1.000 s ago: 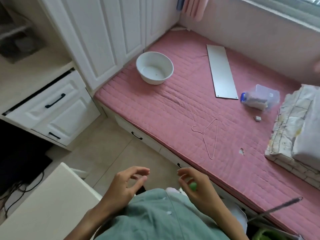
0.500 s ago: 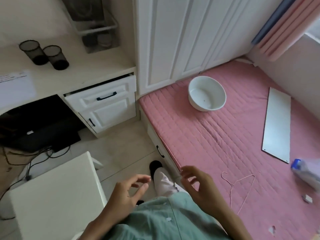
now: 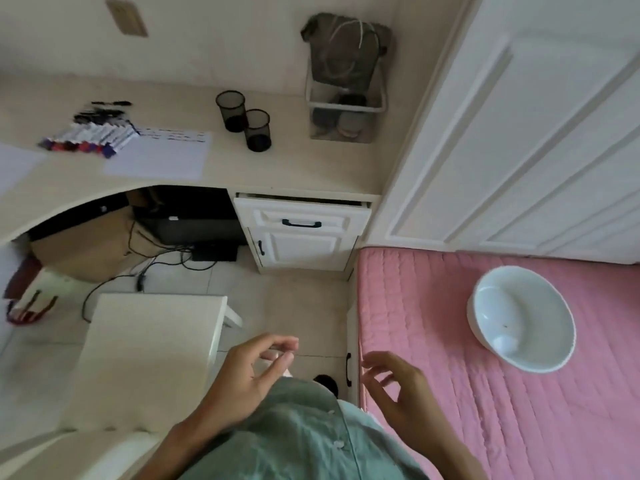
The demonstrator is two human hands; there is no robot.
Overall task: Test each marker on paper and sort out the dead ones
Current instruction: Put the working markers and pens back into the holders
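A row of several markers (image 3: 88, 138) with white barrels and dark caps lies on the cream desk (image 3: 277, 168) at the far left. Beside them is a white sheet of paper (image 3: 157, 157) with a line of dark test marks along its top edge. Two empty black mesh cups (image 3: 246, 121) stand to the right of the paper. My left hand (image 3: 252, 372) and my right hand (image 3: 398, 393) hover low in front of my green shirt, far from the desk, fingers loosely curled and holding nothing.
A white stool (image 3: 149, 358) stands between me and the desk. A drawer unit (image 3: 301, 233) sits under the desk's right end, with cables and a black box on the floor beneath. On the right, a pink mattress (image 3: 519, 410) holds a white bowl (image 3: 521, 318).
The view has swung left from the pink mattress to the desk, bringing the markers and paper into sight. Both hands stay in front of my chest; the green object seen earlier at my right hand is gone.
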